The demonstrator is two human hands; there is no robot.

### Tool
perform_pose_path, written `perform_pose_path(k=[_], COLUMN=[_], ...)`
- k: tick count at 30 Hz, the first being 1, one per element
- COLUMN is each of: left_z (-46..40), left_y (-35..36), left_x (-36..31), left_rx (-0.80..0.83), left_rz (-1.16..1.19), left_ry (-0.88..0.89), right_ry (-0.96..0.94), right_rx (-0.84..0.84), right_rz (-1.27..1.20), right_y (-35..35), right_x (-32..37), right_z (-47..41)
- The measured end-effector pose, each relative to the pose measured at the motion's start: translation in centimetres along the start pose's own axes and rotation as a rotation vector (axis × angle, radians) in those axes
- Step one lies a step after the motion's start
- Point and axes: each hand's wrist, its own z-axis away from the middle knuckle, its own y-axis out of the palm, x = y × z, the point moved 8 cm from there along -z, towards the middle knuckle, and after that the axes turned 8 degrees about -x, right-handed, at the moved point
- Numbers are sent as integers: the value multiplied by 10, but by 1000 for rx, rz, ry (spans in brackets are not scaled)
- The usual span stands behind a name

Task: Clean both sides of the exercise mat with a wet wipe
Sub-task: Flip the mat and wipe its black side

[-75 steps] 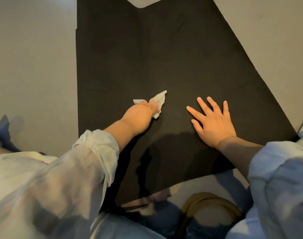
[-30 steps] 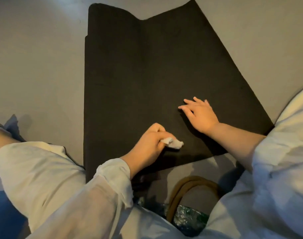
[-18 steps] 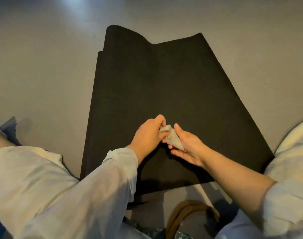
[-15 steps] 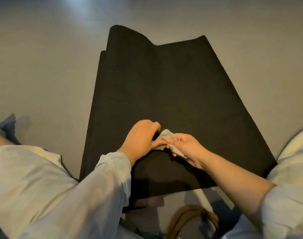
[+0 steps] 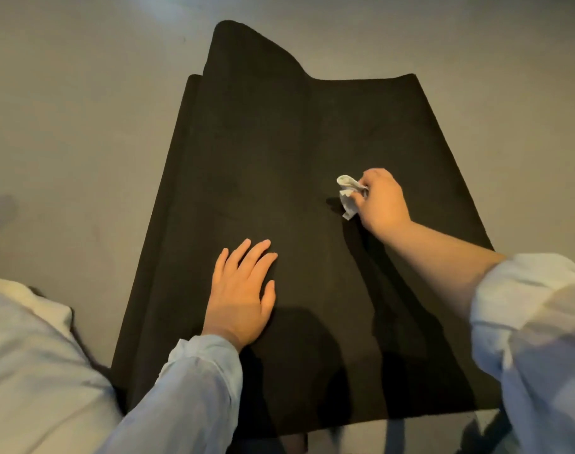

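Observation:
A black exercise mat (image 5: 279,152) lies folded on the grey floor, its far edge uneven with a lower layer showing along the left side. My right hand (image 5: 382,204) grips a crumpled white wet wipe (image 5: 348,194) over the mat's right half, the wipe hanging down toward the mat; I cannot tell whether it touches the surface. My left hand (image 5: 242,290) rests flat on the mat near its middle, fingers straight and spread.
Bare grey floor (image 5: 66,142) surrounds the mat on the left, far and right sides. My pale sleeves and clothing fill the lower corners. The mat's near edge lies close to my body.
The wipe passed from my left hand to my right. My right hand then carried it out over the mat's right side, and my left hand opened and settled flat on the mat.

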Motion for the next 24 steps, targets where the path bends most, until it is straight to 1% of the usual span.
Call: perform_pose_path(k=[5,7,10,12,13,15,16,18,20,22,24], left_z=[-3,-4,-3,-3,-3,-3,-4,-5,-5,-3,-2], left_y=[1,2,2,2,2,2,2,2,2,2,1], left_x=[1,2,2,2,2,2,1,1,0,-2,-2], left_rx=[0,-2,-3,3,4,1,1,10,23,19,3], left_rz=[-31,-27,-26,-29,-28,-32,-36,-47,-62,-63,-63], left_ry=[-4,-8,-12,-13,-11,-8,-7,-14,-20,-17,-6], right_ry=[-100,-135,-146,-127,-141,-205,-218,-235,-337,-455,-617], right_rx=[-14,48,196,244,238,207,224,324,451,540,613], right_rz=[104,155,250,264,230,135,99,31,37,-3,-61], right_y=[21,39,69,73,72,64,61,56,53,42,32], right_x=[23,25,27,27,26,25,21,14,13,12,5], right_z=[-36,-40,-35,-24,-17,5,19,54,102,152,203])
